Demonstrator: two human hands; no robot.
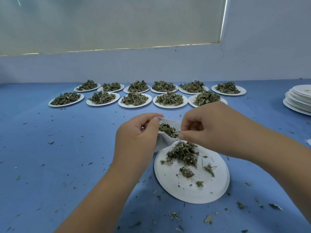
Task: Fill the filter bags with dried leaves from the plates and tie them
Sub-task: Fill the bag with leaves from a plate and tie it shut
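My left hand (138, 135) grips a white filter bag (165, 142) by its left rim and holds its mouth wide. Dried green leaves (168, 130) fill the mouth of the bag. My right hand (207, 126) pinches the bag's right rim and some leaves between thumb and fingers. Just below the bag lies a white paper plate (202, 190) on the blue table, with a small heap of dried leaves (183, 153) at its far side and a few scattered bits.
Two rows of several white plates heaped with dried leaves (134, 98) stand farther back, near the wall. A stack of bare plates (299, 100) sits at the right edge. Leaf crumbs (208, 219) litter the blue tabletop around the near plate.
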